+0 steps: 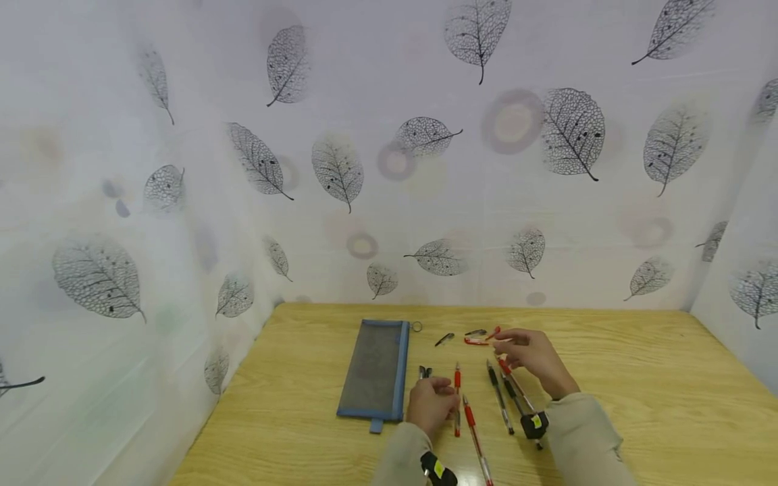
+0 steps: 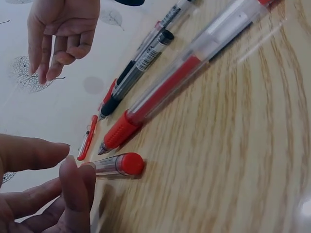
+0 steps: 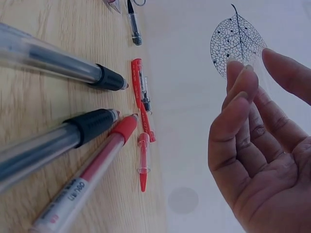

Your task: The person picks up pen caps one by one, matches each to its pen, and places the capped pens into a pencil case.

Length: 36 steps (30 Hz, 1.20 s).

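My left hand (image 1: pixel 430 406) is at a red gel pen (image 1: pixel 458 382), beside two black pen caps (image 1: pixel 425 371). In the left wrist view, its fingertips overlap the pen's red end (image 2: pixel 132 164); contact is unclear and no grip shows. My right hand (image 1: pixel 531 358), fingers loosely bent, hovers empty near the red pen caps (image 1: pixel 477 341). Below it lie an uncapped red pen (image 3: pixel 92 174) and black pens (image 3: pixel 58 138), partly hidden by the wrist in the head view. Another red pen (image 1: pixel 477 439) lies between the hands.
A grey mesh zip pouch (image 1: pixel 373 371) with blue edging lies flat to the left, its ring (image 1: pixel 417 327) at the top corner. One loose black cap (image 1: pixel 444 339) lies right of it. Leaf-patterned sheeting (image 1: pixel 389 202) encloses the wooden table (image 1: pixel 656 378) at the back and sides.
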### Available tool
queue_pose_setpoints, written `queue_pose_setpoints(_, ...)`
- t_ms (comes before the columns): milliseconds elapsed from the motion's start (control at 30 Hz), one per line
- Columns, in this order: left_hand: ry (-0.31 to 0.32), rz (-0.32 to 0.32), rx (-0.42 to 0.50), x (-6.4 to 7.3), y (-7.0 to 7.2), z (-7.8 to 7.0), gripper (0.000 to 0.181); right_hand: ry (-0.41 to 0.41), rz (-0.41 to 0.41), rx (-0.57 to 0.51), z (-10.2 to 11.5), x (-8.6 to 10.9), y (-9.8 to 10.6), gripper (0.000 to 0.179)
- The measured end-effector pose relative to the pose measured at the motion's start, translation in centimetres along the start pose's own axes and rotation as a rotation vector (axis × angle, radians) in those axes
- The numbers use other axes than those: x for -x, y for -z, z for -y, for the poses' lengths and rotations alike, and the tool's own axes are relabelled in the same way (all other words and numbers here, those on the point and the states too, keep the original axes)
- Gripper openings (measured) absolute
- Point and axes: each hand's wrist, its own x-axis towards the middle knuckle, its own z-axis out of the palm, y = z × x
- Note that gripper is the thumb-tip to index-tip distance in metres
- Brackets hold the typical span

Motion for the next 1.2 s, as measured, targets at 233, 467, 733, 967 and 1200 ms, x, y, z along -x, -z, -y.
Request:
queue_pose_setpoints(233, -0.058, -0.043, -0.079, 0.0, -0.5, 0.3, 0.027, 0.010, -0.012, -0.007, -0.1, 0.2, 0.7, 0.046)
queue_pose_setpoints(467, -0.088, -0.060, -0.145, 0.1, -0.9, 0.3, 0.029, -0.016, -0.039, -0.002, -0.6, 0.2, 1.4, 0.046)
queue_pose_setpoints(733, -0.107, -0.102, -0.273, 0.2, -1.1, 0.2, 0.029, -0.027, -0.060, 0.002, -0.6, 0.4, 1.7, 0.048)
queue_pose_setpoints(967, -0.053, -0.115, -0.328, 0.0, -1.5, -0.2, 0.025, -0.034, -0.067, -0.004, -0.7, 0.5, 2.0, 0.047)
queue_pose_setpoints(1200, -0.040, -0.145, -0.337, 0.1, -1.9, -0.2, 0.022, -0.037, -0.075, -0.002, -0.8, 0.6, 2.2, 0.046)
